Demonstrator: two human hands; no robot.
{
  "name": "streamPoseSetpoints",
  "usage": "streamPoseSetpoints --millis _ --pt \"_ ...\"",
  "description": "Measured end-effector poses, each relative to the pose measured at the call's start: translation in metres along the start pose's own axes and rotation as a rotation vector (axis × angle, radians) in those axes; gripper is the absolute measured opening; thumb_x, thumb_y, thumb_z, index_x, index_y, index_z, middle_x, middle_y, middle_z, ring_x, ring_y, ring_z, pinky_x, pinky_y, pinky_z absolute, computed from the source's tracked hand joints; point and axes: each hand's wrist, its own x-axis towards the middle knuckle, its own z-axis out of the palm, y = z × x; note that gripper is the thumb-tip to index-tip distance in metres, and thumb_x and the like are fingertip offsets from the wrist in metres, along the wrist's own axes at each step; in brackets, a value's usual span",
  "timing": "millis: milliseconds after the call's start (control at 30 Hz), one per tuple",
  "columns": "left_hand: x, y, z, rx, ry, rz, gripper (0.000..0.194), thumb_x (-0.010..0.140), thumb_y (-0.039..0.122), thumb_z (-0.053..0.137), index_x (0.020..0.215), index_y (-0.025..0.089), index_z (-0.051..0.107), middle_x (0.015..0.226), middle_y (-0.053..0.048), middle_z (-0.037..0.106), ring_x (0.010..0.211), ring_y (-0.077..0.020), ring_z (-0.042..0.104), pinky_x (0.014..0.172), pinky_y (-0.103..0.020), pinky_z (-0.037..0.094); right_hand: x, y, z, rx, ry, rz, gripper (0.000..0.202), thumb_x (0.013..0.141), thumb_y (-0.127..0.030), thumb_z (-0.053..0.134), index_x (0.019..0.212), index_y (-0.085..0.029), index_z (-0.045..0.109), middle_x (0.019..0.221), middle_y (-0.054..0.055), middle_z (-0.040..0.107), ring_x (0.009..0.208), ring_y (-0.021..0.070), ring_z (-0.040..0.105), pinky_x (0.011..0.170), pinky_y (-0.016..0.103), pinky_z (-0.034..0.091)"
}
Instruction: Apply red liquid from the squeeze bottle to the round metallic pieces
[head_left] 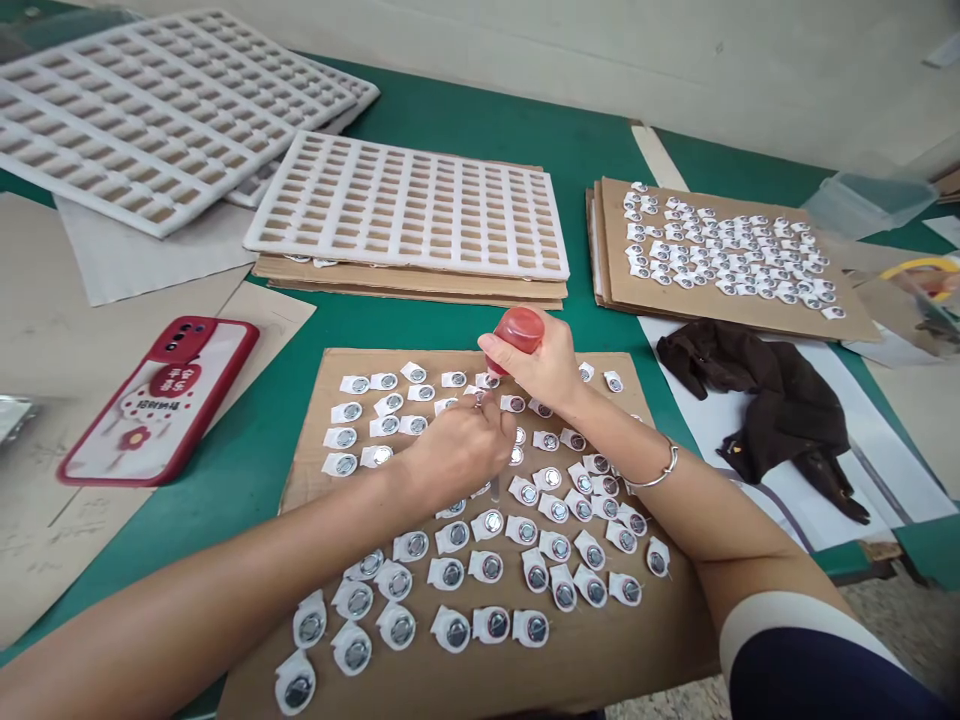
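Note:
My right hand [546, 368] is wrapped round a red squeeze bottle [519, 332], its rounded end pointing up and its lower end hidden. Just below and left of it, my left hand [466, 447] is closed, its fingertips among the small parts. A thin grey strip shows beneath that hand, but what the fingers hold is hidden. Both hands are over a brown cardboard sheet [600, 640] covered with several rows of small white pieces, each bearing a round silver disc, such as this white piece [452, 628] near the front.
White slotted foam trays [409, 205] lie behind, some stacked at the left [161, 105]. A cardboard stack [757, 310] at the back right bears more white pieces. A red-cased phone [161, 400] lies left, a dark brown cloth [772, 395] right, on the green table [450, 330].

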Motion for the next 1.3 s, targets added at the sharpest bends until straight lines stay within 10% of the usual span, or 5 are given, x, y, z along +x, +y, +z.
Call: streamPoseSetpoints --millis 1300 --pt "0.0021 -0.0021 -0.0070 0.041 -0.090 0.026 0.026 0.071 -0.006 0.035 0.078 0.008 0.057 0.077 -0.017 0.064 0.057 -0.0216 0.060 0.051 -0.033 0.045 -0.0018 0.0025 0.0000 0.008 0.004 0.005 0.029 0.071 -0.051 0.063 0.072 -0.023 0.054 0.071 0.002 0.064 0.067 0.0167 0.055 0.070 0.034 0.047"
